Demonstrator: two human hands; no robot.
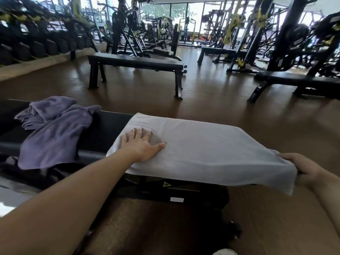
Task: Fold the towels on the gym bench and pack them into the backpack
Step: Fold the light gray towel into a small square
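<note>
The left hand [142,145] reaches forward, palm down, fingers spread flat, pressing the white towel [211,151] laid across the gym bench [108,129] at its right end. The right hand [301,168] pinches the towel's near right corner. A crumpled purple towel [53,131] drapes over the bench's left part.

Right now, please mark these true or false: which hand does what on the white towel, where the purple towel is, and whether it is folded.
1. The left hand lies flat on the white towel. True.
2. The right hand is off the towel. False: it grips the towel's right end.
3. The purple towel is neatly folded. False: it lies crumpled and hangs over the bench edge.
4. The purple towel is left of the white one. True.
5. The white towel lies on the floor. False: it is spread on the bench.
</note>
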